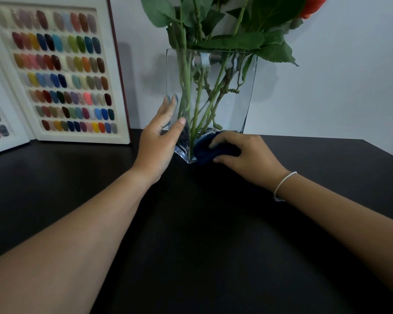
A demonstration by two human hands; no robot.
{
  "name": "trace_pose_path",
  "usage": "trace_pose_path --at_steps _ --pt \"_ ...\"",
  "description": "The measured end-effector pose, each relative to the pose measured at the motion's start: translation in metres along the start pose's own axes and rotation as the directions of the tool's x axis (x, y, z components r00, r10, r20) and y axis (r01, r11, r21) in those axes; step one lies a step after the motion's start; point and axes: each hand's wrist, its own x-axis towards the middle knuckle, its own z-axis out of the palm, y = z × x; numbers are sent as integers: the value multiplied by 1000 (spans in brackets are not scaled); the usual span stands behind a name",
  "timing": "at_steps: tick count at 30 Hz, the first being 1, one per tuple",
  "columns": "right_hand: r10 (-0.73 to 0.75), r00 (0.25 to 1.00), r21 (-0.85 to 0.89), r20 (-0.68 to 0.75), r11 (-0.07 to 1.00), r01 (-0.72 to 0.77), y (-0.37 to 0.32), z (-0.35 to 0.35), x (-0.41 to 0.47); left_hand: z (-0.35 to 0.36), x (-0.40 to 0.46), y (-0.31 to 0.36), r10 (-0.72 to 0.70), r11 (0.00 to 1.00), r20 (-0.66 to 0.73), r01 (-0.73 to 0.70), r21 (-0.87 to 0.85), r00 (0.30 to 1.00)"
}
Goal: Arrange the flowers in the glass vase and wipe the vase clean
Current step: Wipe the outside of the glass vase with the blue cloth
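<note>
**Head view: tall vase, low wipe**

We've got our left hand (161, 134) flat and open against the glass vase (225, 87), bracing it; our right hand (243, 155) curls around a dark blue cloth (205, 151) at its base. Push too hard and the top-heavy flowers (213, 26) might tip it. It's clear, square, tapered, standing on the black surface (191, 223).

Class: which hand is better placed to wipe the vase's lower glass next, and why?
Right. The right hand already presses the dark blue cloth against the base of the glass vase, while the left hand lies flat against its side, steadying it.
</note>
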Motion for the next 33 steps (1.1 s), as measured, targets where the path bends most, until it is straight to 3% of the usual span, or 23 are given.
trace_pose_path --at_steps 6,19,33 --pt "-52 998 -22 -36 998 52 -2 2 1 -1 0 0 -5 1000 4 5 -4 1000" --pt "-140 988 -229 60 962 150 -3 -3 2 -1 0 0 -2 1000 3 1 14 1000" --pt "38 998 -299 -40 953 -48 44 -30 7 -1 -1 2 -22 1000 16 22 -4 1000"
